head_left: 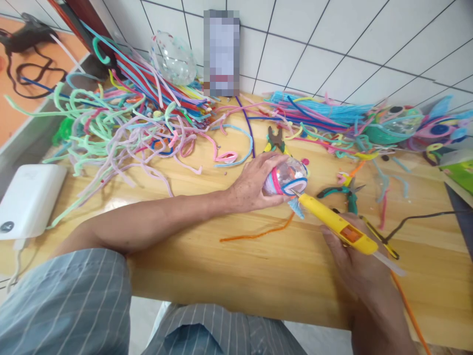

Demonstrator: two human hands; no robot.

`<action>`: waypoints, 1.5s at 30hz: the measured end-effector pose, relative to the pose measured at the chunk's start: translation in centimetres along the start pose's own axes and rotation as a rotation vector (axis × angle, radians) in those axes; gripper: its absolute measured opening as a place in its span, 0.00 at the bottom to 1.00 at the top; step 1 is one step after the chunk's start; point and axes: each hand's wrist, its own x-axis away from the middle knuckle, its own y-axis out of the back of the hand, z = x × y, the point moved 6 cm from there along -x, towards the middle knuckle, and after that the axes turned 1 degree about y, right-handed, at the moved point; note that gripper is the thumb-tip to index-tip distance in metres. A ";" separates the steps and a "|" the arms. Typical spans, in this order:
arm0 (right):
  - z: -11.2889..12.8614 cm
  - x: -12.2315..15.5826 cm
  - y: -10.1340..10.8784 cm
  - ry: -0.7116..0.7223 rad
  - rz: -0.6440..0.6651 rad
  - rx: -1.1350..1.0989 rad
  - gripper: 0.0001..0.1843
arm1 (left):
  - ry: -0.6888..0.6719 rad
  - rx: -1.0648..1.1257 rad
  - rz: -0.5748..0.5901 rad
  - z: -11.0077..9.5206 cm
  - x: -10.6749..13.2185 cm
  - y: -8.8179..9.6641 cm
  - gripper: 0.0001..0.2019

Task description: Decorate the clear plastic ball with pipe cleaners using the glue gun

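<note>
Head: left hand [251, 185] curled round clear fuzzy-trimmed ball [291, 171]; right hand [360, 264] clenched on yellow glue gun [330, 217], ball's 4 o'clock; nozzle slip could burn.

Can read no word, brand or number anywhere. On the power bank [32, 197], can see a dark round mark [6, 227] with pale strokes, too small to decipher. On the phone [221, 52], can find just coarse blocks and a reddish band [220, 78]; on the glue gun [332, 219], an unreadable orange-brown patch [350, 233].
</note>
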 end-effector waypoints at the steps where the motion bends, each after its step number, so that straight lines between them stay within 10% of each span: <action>1: -0.1 0.0 0.0 -0.006 -0.001 -0.003 0.12 | 0.006 0.003 0.003 0.0 0.0 0.0 0.45; 24: -1.4 0.8 -0.7 -0.149 -0.020 -0.168 0.15 | 0.062 0.042 0.033 0.1 -0.1 -0.1 0.44; 34: -6.3 1.4 3.2 -0.473 -0.290 -0.628 0.08 | 0.024 0.043 0.015 0.4 0.0 0.1 0.44; 45: -3.6 0.3 -0.2 -0.330 -0.020 -0.365 0.17 | 0.033 0.046 0.019 0.6 0.0 -0.1 0.45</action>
